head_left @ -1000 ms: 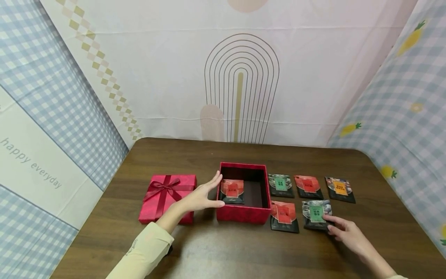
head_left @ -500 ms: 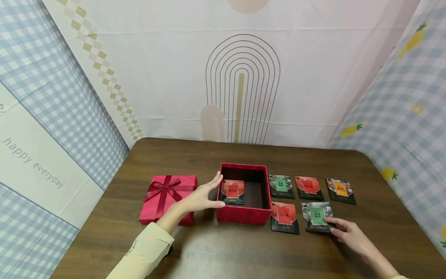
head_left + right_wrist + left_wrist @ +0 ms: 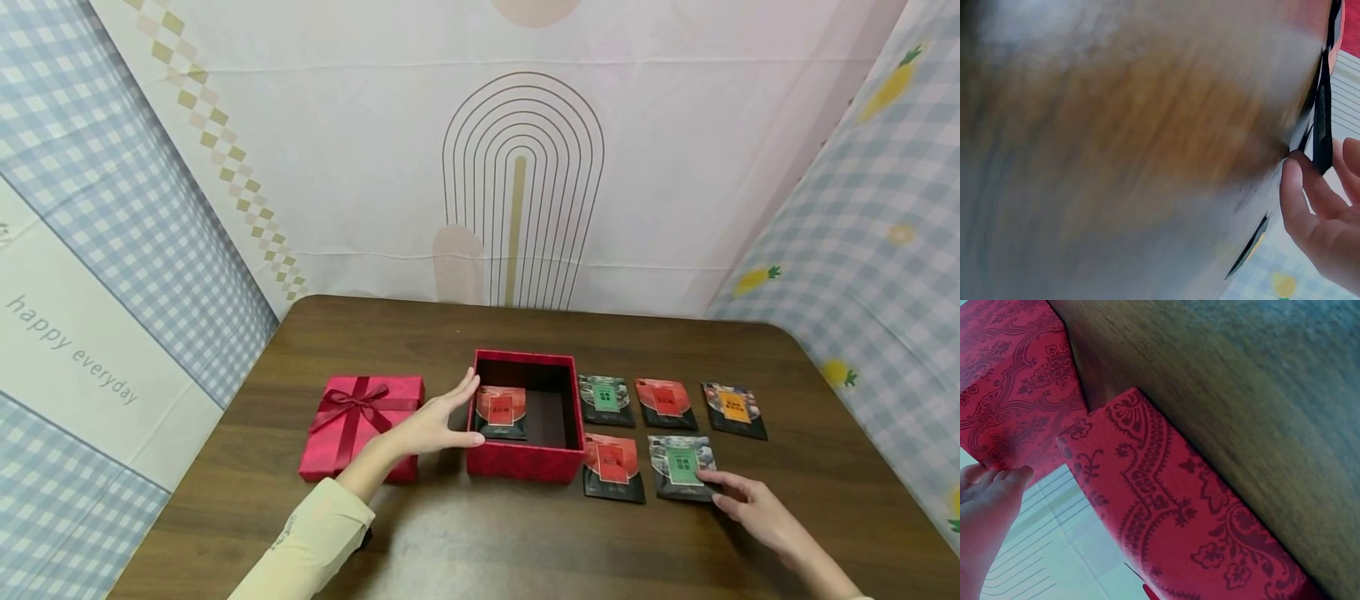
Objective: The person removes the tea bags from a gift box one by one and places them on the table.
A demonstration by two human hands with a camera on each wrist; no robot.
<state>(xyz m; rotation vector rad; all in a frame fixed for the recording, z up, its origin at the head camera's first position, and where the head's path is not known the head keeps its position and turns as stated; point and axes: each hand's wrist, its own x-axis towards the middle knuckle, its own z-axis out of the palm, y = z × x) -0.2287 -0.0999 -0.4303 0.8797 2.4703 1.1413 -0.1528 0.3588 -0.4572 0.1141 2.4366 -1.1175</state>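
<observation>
In the head view my left hand (image 3: 431,427) is spread against the left side of an open red box (image 3: 525,460), fingers straight. Its thumb touches near the box's front left corner, and its fingertips are at the left rim. A red-and-black sachet (image 3: 502,412) lies inside the box, on the left. My right hand (image 3: 753,508) pinches the right edge of a green-labelled sachet (image 3: 682,468) between thumb and fingers. In the right wrist view, the thumb and fingers of that hand (image 3: 1329,231) sit on either side of a thin dark sachet edge (image 3: 1322,119).
A red lid (image 3: 363,425) with a ribbon bow lies left of the box. Right of the box are a green-labelled sachet (image 3: 605,402), red sachets (image 3: 663,404) (image 3: 613,468) and an orange-labelled sachet (image 3: 733,408). All stand on a brown wooden table (image 3: 480,546).
The sachet at my right hand has shifted slightly toward the table's near side, and the right hand moved a little with it. My left hand has stayed at the box.
</observation>
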